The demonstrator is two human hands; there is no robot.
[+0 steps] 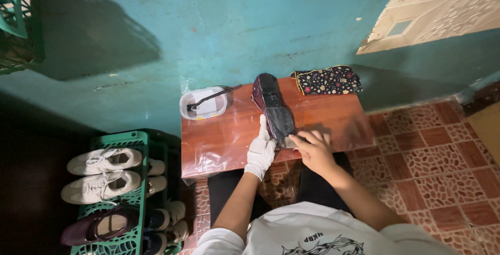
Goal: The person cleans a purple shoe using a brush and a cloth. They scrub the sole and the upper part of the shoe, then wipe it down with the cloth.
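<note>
White tub (204, 103) with a black-handled brush just left of the action, floral cloth (327, 80) at the far edge, green shoe rack (115, 141) down left with white sneakers (104, 172). Glossy dark maroon shoe (273, 108), lying on the plastic-covered wooden table (224, 135). Gloved left hand (261, 151) clasping its near end; bare right hand (313, 150), fingers bunched, pressing alongside.

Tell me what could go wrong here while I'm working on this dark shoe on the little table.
The dark shoe lies with its near end at the table's front edge, steadied by the left hand in a white glove; it could slip off. The right hand is bare, so it may get stained. The white container sits at the far left corner and could get knocked off.
</note>
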